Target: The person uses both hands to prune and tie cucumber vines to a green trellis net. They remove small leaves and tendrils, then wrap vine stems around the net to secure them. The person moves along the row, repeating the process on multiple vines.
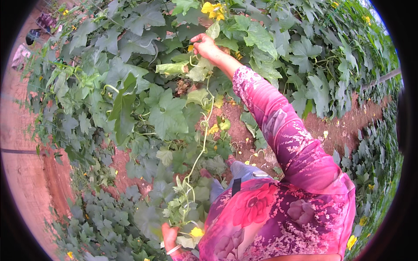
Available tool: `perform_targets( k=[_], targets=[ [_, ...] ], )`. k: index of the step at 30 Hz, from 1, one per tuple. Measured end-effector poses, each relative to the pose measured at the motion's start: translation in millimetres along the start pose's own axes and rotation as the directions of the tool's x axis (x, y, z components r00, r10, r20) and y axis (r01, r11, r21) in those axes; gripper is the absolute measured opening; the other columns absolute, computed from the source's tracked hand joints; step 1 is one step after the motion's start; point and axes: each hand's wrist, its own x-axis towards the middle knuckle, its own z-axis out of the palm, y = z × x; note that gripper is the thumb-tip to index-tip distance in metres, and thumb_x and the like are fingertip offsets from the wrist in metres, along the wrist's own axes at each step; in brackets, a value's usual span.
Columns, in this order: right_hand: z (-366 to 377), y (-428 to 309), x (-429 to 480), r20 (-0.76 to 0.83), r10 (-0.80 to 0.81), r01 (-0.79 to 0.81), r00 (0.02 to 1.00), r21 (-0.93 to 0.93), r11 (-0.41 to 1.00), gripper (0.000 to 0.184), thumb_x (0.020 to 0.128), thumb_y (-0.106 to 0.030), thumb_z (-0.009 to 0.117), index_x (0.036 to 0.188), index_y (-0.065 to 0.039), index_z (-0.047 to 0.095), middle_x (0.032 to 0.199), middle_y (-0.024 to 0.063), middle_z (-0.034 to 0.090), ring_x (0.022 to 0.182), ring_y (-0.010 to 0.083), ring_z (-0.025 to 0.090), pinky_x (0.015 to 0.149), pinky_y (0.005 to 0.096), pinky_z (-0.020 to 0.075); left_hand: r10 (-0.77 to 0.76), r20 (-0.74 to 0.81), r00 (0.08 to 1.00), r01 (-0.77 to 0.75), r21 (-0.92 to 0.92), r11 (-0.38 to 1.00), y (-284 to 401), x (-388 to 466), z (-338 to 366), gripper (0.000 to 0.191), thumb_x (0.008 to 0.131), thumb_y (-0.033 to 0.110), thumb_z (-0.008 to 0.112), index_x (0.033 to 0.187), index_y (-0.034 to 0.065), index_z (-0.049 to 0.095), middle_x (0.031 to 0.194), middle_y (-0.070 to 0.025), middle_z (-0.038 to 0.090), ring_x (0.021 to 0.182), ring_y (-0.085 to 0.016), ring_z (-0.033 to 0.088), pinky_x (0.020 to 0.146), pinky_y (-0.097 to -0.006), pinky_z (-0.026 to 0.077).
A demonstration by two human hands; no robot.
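Note:
My left hand (169, 235), with a white bangle at its wrist, grips the leafy end of a cut or loose vine shoot (183, 205) at the lower left, close to my body. A pale vine stem (205, 137) runs up from there toward my outstretched right arm. My right hand (206, 47) reaches into the foliage near the top, its fingers bent beside pale stems and a curled, yellowing leaf (172, 68). Whether it holds a stem cannot be made out. A yellow flower (197, 232) is beside my left hand, and another yellow flower (214, 10) is above my right.
Dense lobed vine leaves (166, 114) surround me, and foliage on the right (313, 88) climbs a support with a pole (382, 79). Reddish soil (236, 124) shows between plants. A bare dirt path (19, 182) runs along the left, with bundled items (21, 55) at its far end.

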Motion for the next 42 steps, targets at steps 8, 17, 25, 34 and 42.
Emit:
perform_targets(
  k=[8, 17, 25, 34, 42],
  targets=[
    [-21, 66, -24, 0.075, 0.043, 0.026, 0.996, -0.736, 0.677, 0.028, 0.090, -0.017, 0.051, 0.108, -0.003, 0.067, 0.113, 0.0140, 0.068, 0.104, 0.0261, 0.066, 0.094, 0.0368, 0.0503, -0.010, -0.020, 1.000, 0.011, 0.048, 0.999, -21, -7, 4, 0.016, 0.072, 0.004, 0.072, 0.088, 0.0005, 0.072, 0.072, -0.0067, 0.069, 0.060, -0.015, 0.061, 0.054, -0.0317, 0.047],
    [-64, 76, -81, -0.040, 0.222, -0.222, 0.974, 0.009, 0.975, 0.024, 0.092, -0.009, 0.056, 0.115, -0.003, 0.060, 0.075, 0.0045, 0.064, 0.068, 0.0134, 0.056, 0.065, 0.0292, 0.0452, -0.075, 0.012, 0.997, 0.073, 0.104, 0.992, -6, -9, 32, 0.019, 0.074, 0.005, 0.068, 0.092, -0.0008, 0.071, 0.073, -0.0090, 0.069, 0.062, -0.017, 0.063, 0.055, -0.0332, 0.048],
    [-98, 26, -135, 0.162, -0.035, -0.011, 0.986, 0.277, 0.961, 0.012, 0.093, -0.002, 0.054, 0.105, -0.004, 0.051, 0.073, 0.0004, 0.057, 0.063, 0.0081, 0.052, 0.057, 0.0245, 0.0400, 0.023, 0.155, 0.988, -0.058, 0.222, 0.973, 50, 19, 48, 0.023, 0.078, 0.010, 0.074, 0.099, 0.0020, 0.072, 0.080, -0.0054, 0.071, 0.069, -0.013, 0.064, 0.059, -0.0323, 0.050],
    [-193, -91, -226, -0.162, -0.171, 0.231, 0.972, 0.515, 0.826, 0.011, 0.092, -0.005, 0.057, 0.102, -0.006, 0.051, 0.079, -0.0021, 0.055, 0.056, 0.0042, 0.045, 0.049, 0.0196, 0.0353, 0.470, 0.333, 0.818, -0.575, 0.516, 0.635, 100, 47, 86, 0.031, 0.062, -0.003, 0.058, 0.088, 0.0054, 0.071, 0.089, -0.0186, 0.070, 0.088, -0.042, 0.063, 0.080, -0.0487, 0.049],
    [-196, -140, -320, 0.526, -0.085, 0.370, 0.846, -0.466, 0.803, 0.024, 0.077, -0.001, 0.056, 0.099, -0.007, 0.063, 0.071, 0.0092, 0.066, 0.058, 0.0228, 0.066, 0.056, 0.0346, 0.0523, 0.646, 0.473, 0.599, -0.800, 0.381, 0.463, 165, 56, 125, 0.059, 0.060, -0.007, 0.063, 0.117, 0.0055, 0.063, 0.100, -0.0170, 0.069, 0.100, -0.041, 0.061, 0.087, -0.0457, 0.049]
  ],
)
